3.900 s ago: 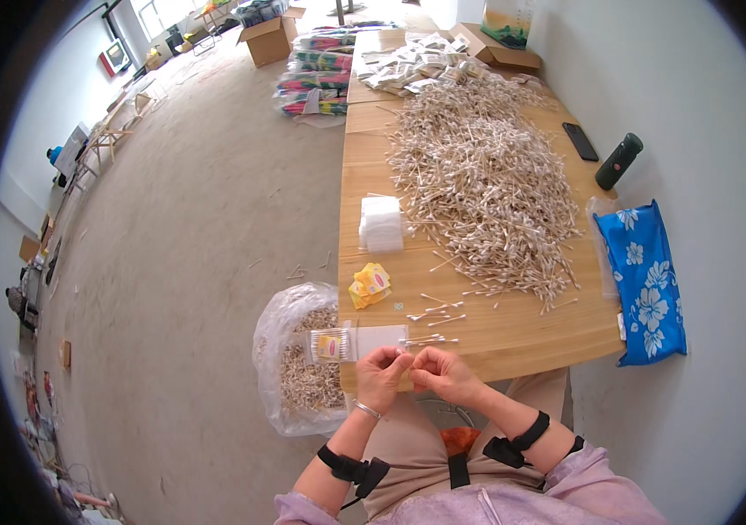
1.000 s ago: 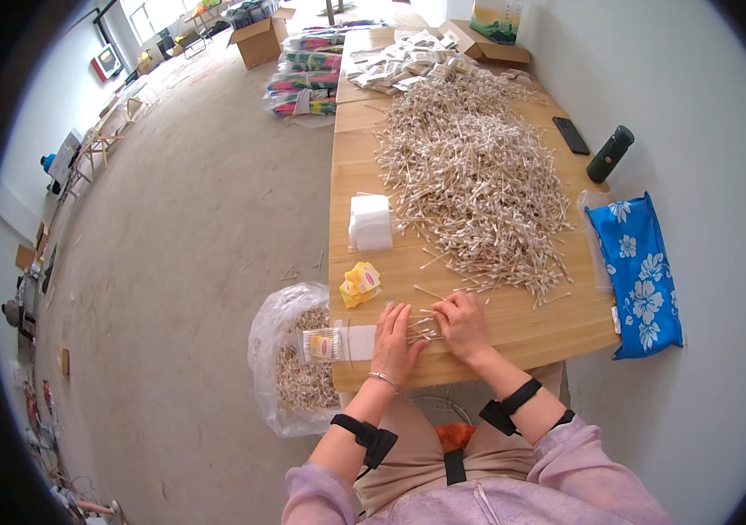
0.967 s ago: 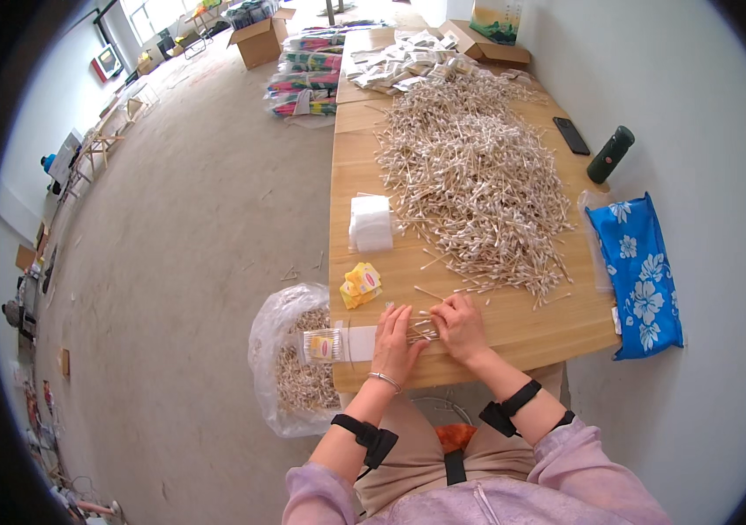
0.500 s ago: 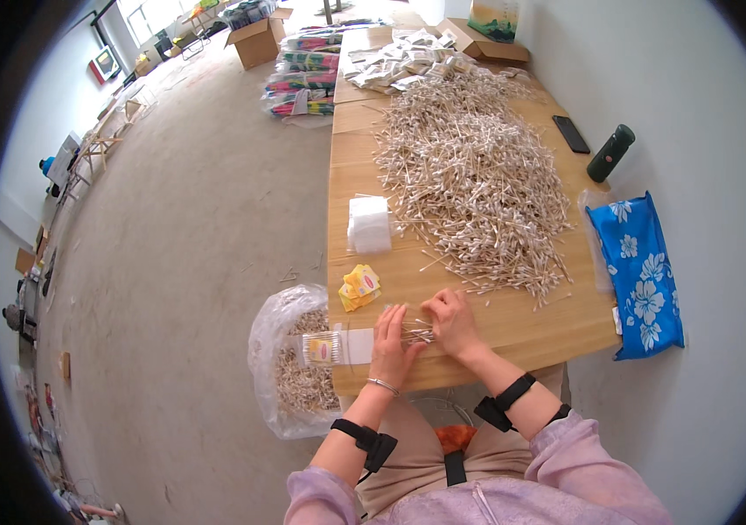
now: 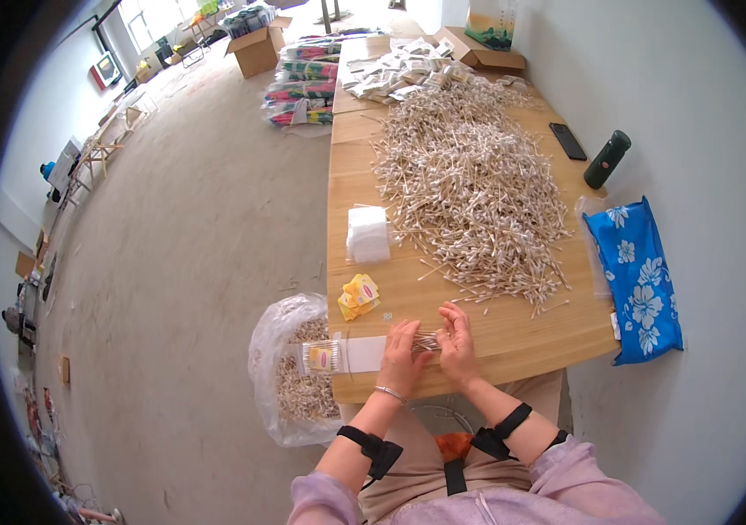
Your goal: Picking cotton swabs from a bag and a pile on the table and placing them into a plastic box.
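Observation:
Near the front edge of the table, a small bunch of cotton swabs (image 5: 426, 341) lies between my two hands. My left hand (image 5: 401, 354) is closed about the bunch's left end, its fingers together. At the other end, my right hand (image 5: 455, 346) presses against the swab tips, its fingers close together and pointing away from me. To the left of my left hand lies a flat white strip (image 5: 367, 354). Beyond the strip, a clear pack of swabs with a yellow card (image 5: 321, 357) reaches past the table's left edge. My palms hide part of the bunch.
A large heap of loose swabs (image 5: 478, 188) covers the table's middle, with small filled packets (image 5: 404, 70) behind. Yellow cards (image 5: 358, 297) and white sheets (image 5: 368, 234) lie left. A phone (image 5: 567, 141), dark green bottle (image 5: 608, 159) and blue flowered pack (image 5: 636, 284) line the right. A plastic bag (image 5: 270, 385) stands below.
My right hand's fingers have gone from curled to straighter, at the swabs' right end. My left hand has shifted slightly right and nearer to me, uncovering a small patterned mark on the table.

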`<state>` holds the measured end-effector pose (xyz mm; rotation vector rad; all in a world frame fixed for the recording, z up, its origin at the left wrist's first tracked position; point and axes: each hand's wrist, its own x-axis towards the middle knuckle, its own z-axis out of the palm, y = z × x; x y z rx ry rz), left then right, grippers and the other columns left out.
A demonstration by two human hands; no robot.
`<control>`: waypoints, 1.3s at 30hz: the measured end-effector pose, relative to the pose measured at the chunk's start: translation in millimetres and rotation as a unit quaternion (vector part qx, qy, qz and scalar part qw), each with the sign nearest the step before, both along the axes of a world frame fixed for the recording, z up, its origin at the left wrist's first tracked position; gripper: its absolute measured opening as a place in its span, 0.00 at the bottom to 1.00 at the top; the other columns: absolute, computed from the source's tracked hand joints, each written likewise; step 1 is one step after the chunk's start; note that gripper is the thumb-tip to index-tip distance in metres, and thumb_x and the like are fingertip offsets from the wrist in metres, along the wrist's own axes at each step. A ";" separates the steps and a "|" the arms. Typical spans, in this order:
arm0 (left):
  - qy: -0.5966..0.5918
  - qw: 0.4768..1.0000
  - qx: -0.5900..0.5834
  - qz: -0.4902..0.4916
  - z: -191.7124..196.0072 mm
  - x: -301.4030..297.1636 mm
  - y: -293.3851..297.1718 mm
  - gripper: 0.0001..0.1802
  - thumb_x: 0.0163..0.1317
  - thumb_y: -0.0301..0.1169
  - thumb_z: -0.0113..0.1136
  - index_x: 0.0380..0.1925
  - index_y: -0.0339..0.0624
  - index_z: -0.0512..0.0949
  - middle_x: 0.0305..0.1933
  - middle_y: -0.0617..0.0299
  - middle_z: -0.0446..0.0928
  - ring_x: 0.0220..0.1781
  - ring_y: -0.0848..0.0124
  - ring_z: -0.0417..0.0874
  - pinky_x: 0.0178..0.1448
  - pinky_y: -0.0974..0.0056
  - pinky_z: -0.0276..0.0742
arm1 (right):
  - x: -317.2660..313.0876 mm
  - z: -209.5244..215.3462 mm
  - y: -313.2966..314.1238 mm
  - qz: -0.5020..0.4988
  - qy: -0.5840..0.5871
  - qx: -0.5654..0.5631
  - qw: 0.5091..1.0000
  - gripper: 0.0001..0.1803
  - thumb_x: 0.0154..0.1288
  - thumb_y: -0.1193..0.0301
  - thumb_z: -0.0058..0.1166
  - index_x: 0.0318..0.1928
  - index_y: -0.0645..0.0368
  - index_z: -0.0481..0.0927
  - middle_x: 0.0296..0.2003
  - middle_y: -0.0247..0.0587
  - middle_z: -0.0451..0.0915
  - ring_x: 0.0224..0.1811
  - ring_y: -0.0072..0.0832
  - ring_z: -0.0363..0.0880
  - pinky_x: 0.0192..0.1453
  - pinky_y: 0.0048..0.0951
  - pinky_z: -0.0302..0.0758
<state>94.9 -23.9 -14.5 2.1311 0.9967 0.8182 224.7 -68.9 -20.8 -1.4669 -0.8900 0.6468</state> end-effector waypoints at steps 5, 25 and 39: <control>-0.042 0.998 -0.018 0.050 12.1 2.4 -5.9 0.37 0.42 0.23 0.73 0.56 0.38 0.70 0.60 0.49 0.70 0.66 0.51 0.67 0.69 0.53 0.64 | 7.2 -4.6 1.3 -0.056 0.061 0.099 0.992 0.26 0.59 0.83 0.40 0.61 0.66 0.62 0.69 0.48 0.52 0.72 0.36 0.52 0.76 0.34 0.47; 0.002 0.998 0.036 -0.045 5.8 11.5 -6.7 0.22 0.47 0.26 0.68 0.46 0.39 0.77 0.47 0.55 0.75 0.56 0.53 0.72 0.67 0.52 0.65 | 89.5 24.1 2.4 -0.071 -0.491 -0.104 0.862 0.07 0.55 0.70 0.59 0.37 0.49 0.83 0.37 0.29 0.77 0.47 0.34 0.70 0.53 0.36 0.67; -0.019 0.998 0.046 0.030 16.5 14.2 5.0 0.29 0.50 0.29 0.68 0.54 0.37 0.72 0.60 0.50 0.70 0.64 0.51 0.66 0.68 0.53 0.62 | 70.3 23.7 20.4 -0.023 -0.440 -0.052 0.896 0.04 0.57 0.68 0.57 0.35 0.48 0.80 0.34 0.31 0.75 0.43 0.34 0.71 0.49 0.37 0.66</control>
